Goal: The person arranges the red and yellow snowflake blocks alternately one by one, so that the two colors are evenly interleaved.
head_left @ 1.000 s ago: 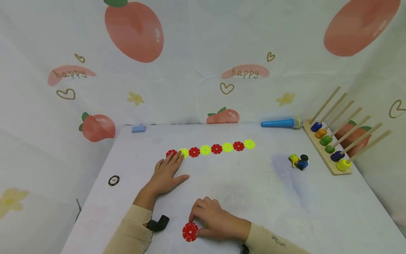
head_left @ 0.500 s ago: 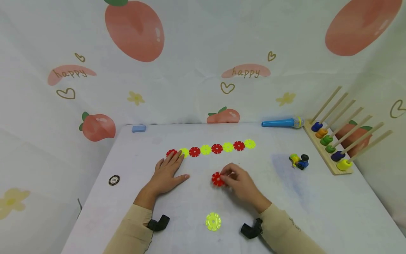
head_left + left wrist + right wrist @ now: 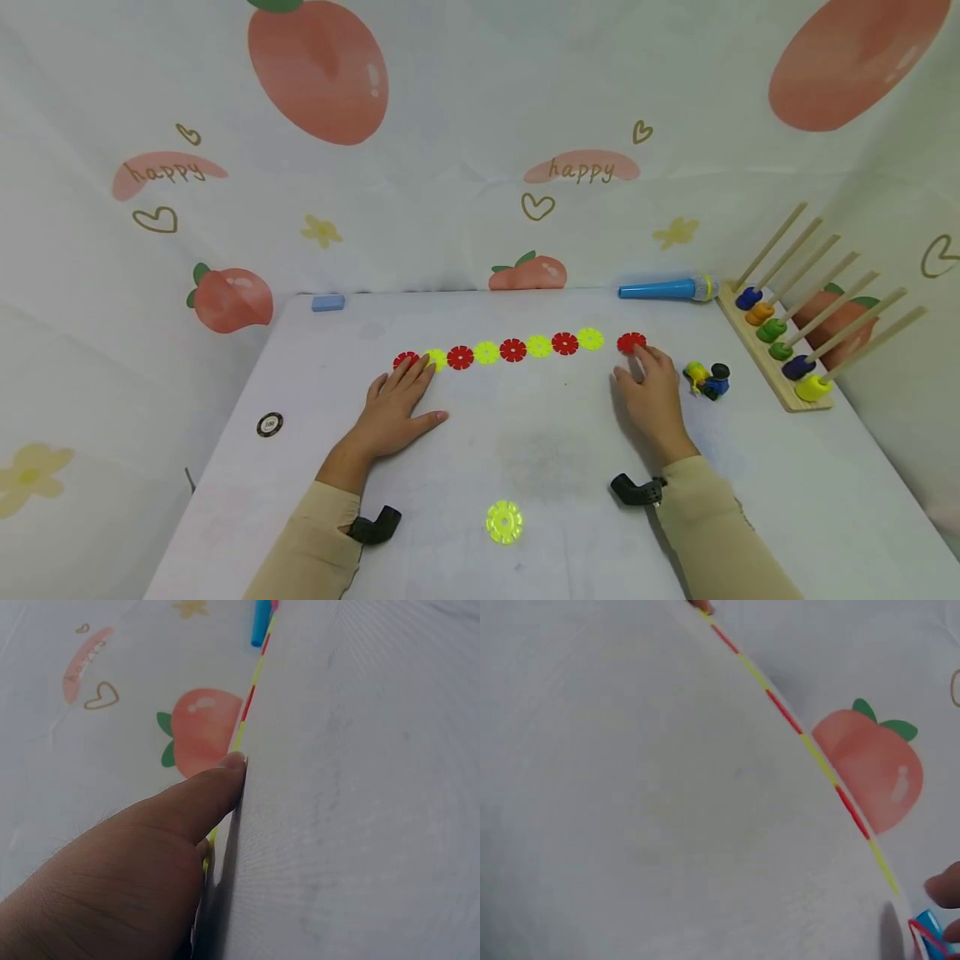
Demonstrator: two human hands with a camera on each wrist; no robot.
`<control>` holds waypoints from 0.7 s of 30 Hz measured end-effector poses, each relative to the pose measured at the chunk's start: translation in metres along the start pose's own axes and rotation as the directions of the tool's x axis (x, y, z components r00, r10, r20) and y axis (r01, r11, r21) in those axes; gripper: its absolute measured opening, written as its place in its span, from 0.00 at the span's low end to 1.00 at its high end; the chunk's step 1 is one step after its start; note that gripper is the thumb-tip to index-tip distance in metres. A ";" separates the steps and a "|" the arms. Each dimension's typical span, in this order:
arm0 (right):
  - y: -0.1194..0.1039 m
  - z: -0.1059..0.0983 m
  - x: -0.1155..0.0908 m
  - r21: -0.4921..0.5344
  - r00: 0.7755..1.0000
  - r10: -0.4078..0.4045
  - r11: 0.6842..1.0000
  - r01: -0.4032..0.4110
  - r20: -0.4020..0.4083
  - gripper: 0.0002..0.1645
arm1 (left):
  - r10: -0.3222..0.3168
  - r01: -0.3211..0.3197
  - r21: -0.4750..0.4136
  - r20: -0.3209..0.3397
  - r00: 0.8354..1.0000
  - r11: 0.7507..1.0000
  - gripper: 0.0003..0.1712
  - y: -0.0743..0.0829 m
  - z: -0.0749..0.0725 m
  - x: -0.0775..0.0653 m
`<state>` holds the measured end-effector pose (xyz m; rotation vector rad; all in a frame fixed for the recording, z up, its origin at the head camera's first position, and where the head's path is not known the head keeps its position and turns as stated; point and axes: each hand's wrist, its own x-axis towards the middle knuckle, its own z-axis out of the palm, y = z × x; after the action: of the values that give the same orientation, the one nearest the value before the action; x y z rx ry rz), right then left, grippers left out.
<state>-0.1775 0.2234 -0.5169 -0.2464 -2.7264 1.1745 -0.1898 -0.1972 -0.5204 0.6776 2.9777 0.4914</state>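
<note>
Red and yellow notched plastic discs (image 3: 512, 351) lie in an alternating row across the table. My left hand (image 3: 393, 421) lies flat with spread fingers, its fingertips over the row's left end, partly covering a red disc (image 3: 405, 361) and a yellow disc (image 3: 436, 359). Past the right end, my right hand (image 3: 654, 404) holds a red notched disc (image 3: 632, 342) at its fingertips, apart from the last yellow disc (image 3: 591, 338). In the right wrist view, that red disc (image 3: 930, 937) looks tilted, with fingers (image 3: 946, 886) only partly shown. Nearest me lies a single yellow disc (image 3: 504, 522).
A bead rack with wooden pegs (image 3: 780, 367) stands at the right, with a blue toy microphone (image 3: 663, 290) beside it. A small toy figure (image 3: 707, 382) lies near my right hand. At the left are a black chip (image 3: 270, 425) and a blue block (image 3: 327, 303).
My right hand has carried the red disc from the near middle of the table to beyond the row's right end, uncovering the near yellow disc. My left hand stays in place.
</note>
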 end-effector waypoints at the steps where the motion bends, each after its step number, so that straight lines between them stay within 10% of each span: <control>1: 0.000 0.000 0.001 -0.052 1.000 -0.006 0.999 0.008 0.023 0.40 | -0.001 0.001 0.002 0.002 1.000 1.000 0.52 0.000 0.000 0.000; 7: -0.002 0.007 0.004 -0.320 0.988 -0.015 0.945 0.063 0.152 0.51 | 0.005 -0.005 -0.004 0.006 1.000 1.000 0.52 0.000 -0.001 0.000; 21: 0.000 0.013 0.021 -0.399 0.982 -0.038 0.910 0.111 0.186 0.55 | 0.004 -0.004 0.002 0.008 1.000 1.000 0.52 -0.001 0.000 0.000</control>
<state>-0.2009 0.2192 -0.5238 -0.0878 -3.0847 0.6187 -0.1900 -0.1975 -0.5209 0.6842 2.9701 0.4847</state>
